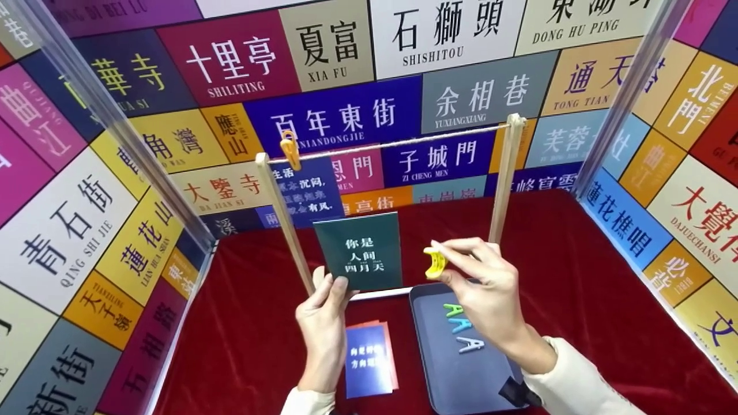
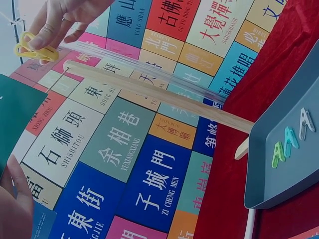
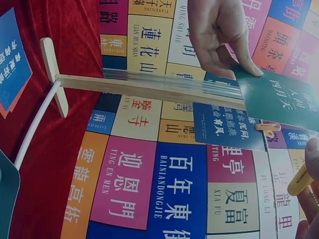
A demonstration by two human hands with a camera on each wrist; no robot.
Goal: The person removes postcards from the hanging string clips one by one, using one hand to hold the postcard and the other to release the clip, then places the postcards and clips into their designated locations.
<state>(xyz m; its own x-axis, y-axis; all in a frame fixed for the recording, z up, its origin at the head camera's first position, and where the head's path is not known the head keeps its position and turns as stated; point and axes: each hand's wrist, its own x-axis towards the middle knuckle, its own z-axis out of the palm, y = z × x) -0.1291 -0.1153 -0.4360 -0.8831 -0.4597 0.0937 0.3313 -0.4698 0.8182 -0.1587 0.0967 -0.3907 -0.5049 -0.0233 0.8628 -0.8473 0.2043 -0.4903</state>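
My left hand (image 1: 326,311) holds a dark green card (image 1: 357,227) with white lettering by its lower left corner, thumb on the front. To the right of that card, my right hand (image 1: 487,282) pinches a yellow clothespin (image 1: 435,263) between thumb and fingers, apart from the card. A wooden stand carries a string (image 1: 403,140) between its two posts, above and behind both hands. On the string's left end, an orange clothespin (image 1: 290,151) clips a blue card (image 1: 314,213), partly hidden behind the green card in the head view.
A grey tray (image 1: 455,386) on the red cloth (image 1: 230,346) bears a green clothespin (image 1: 454,310), a teal clothespin (image 1: 459,325) and a grey clothespin (image 1: 470,344). Left of it lie stacked cards, a blue card (image 1: 368,380) on top. Printed panels surround the cloth; the stand's right post (image 1: 501,196) rises behind my right hand.
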